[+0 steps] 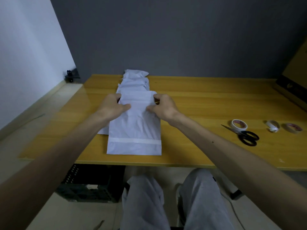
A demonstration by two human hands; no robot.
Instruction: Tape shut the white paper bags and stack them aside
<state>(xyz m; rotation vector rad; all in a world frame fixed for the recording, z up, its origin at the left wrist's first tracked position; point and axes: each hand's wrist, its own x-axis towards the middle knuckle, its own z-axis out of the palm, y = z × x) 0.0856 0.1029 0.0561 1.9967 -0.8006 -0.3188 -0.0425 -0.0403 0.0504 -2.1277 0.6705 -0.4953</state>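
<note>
Yellow wood under a dark grey wall fills the view: a glossy desk with the work laid down its middle. On it the left hand and the right hand each pinch one side of the far end of the nearest flat white paper bag. Their thumbs lie on top and their fingers curl over the edge, and a fold line crosses the paper between them. The bag lies lengthwise toward the person, with a strip of white tape across its near end.

The step appears to be creasing the mouth over before sealing. To do it well, both hands should draw the flap evenly so the crease stays square to the bag's sides. One hand should then press it flat while the other fetches tape.

Beyond the hands a row of plump white bags runs to the wall. Well apart to the right lie a white tape roll, black-handled scissors just beside it, and two clearer rolls further out. The right hand is the natural one to reach for them.
</note>
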